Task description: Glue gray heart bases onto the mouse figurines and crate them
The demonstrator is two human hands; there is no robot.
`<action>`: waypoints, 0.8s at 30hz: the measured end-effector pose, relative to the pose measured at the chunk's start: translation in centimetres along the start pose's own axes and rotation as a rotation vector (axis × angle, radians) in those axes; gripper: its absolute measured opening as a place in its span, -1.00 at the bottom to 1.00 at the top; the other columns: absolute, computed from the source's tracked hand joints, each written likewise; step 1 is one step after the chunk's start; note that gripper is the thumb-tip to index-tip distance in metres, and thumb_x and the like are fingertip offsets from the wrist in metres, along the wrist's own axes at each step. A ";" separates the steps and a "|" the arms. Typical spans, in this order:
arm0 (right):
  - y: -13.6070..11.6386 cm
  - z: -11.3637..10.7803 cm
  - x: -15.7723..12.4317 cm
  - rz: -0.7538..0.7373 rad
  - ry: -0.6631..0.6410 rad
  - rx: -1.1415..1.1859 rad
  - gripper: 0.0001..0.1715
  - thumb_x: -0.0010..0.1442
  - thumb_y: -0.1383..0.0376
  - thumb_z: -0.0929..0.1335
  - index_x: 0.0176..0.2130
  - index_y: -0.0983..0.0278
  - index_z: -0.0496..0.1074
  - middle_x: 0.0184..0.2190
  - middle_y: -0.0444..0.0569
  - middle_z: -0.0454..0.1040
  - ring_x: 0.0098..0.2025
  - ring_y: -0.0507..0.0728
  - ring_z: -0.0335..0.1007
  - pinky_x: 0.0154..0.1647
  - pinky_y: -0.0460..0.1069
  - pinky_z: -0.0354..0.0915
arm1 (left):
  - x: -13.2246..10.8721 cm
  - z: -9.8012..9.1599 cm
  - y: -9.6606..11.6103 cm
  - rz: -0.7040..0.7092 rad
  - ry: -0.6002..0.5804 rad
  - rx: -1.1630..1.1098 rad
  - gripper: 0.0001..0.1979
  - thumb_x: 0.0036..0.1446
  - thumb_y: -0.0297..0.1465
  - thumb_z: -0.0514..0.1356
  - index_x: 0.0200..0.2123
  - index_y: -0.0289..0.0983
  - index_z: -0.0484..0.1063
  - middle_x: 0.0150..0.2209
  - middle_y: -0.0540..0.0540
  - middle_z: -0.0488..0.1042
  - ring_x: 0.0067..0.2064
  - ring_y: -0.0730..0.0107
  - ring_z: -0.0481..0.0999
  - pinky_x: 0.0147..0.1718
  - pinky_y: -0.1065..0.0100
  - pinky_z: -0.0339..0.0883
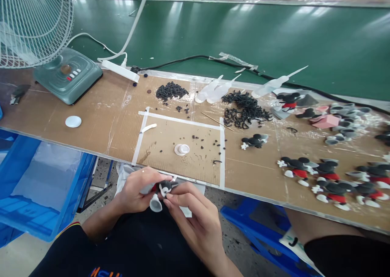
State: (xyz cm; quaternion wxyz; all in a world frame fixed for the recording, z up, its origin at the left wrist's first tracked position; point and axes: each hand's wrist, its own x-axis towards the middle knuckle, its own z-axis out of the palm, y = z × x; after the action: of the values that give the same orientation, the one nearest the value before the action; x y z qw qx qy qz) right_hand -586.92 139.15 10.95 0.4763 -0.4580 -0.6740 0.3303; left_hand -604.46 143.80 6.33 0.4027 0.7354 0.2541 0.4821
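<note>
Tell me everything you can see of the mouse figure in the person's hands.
A small, soft-looking moulded cartoon mouse figure: black head, white face patch, a touch of red, a grey piece, and a white cup-shaped piece below. The left hand and right hand pinch it, hiding much of it, in front of the workbench.

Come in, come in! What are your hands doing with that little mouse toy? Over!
Left hand, right hand: both on black-and-red mouse figure. White cone piece sticking out below. Nothing in the way.
</note>
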 end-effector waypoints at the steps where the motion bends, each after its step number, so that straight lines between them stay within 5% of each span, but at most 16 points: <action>1: -0.1 -0.2 0.0 0.009 -0.024 0.007 -0.79 0.22 0.54 0.38 -0.27 0.23 0.38 -0.36 -0.11 0.44 -0.37 0.00 0.40 -0.38 -0.11 0.34 | 0.1 -0.2 0.3 0.033 -0.014 0.059 -0.57 0.24 -0.41 0.24 0.17 -0.20 0.33 -0.07 -0.19 0.61 -0.13 0.30 0.60 -0.14 0.28 0.50; 11: 0.5 -1.0 -0.5 0.079 -0.151 -0.084 -0.81 0.27 0.48 0.34 -0.33 0.22 0.35 -0.35 -0.11 0.45 -0.36 0.02 0.40 -0.34 -0.09 0.33 | 0.7 -0.9 1.0 0.167 -0.150 0.400 -0.68 0.24 -0.53 0.13 0.07 -0.32 0.37 -0.14 -0.25 0.62 -0.14 0.26 0.62 -0.16 0.24 0.49; 19: 2.2 0.0 -0.4 -0.008 0.051 0.101 -0.77 0.19 0.51 0.42 -0.21 0.20 0.43 -0.30 -0.08 0.54 -0.27 0.06 0.51 -0.26 -0.06 0.41 | 2.2 -1.3 1.9 0.320 -0.015 0.531 -0.74 0.26 -0.53 0.19 0.01 -0.32 0.41 -0.09 -0.22 0.63 0.02 0.25 0.58 -0.07 0.21 0.49; 24: 2.2 0.3 -0.6 -0.013 0.063 0.074 -0.75 0.17 0.51 0.43 -0.18 0.21 0.46 -0.25 -0.03 0.58 -0.21 0.11 0.55 -0.21 -0.01 0.45 | 2.3 -2.1 1.9 0.338 -0.030 0.574 -0.71 0.25 -0.52 0.20 0.04 -0.36 0.41 -0.07 -0.25 0.61 0.04 0.24 0.57 -0.05 0.20 0.51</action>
State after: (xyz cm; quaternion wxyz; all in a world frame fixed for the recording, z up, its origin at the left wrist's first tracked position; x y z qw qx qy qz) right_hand -586.41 139.38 8.72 0.5160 -0.4459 -0.6490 0.3372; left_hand -605.46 145.29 9.54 0.0972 0.8576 0.2483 0.4399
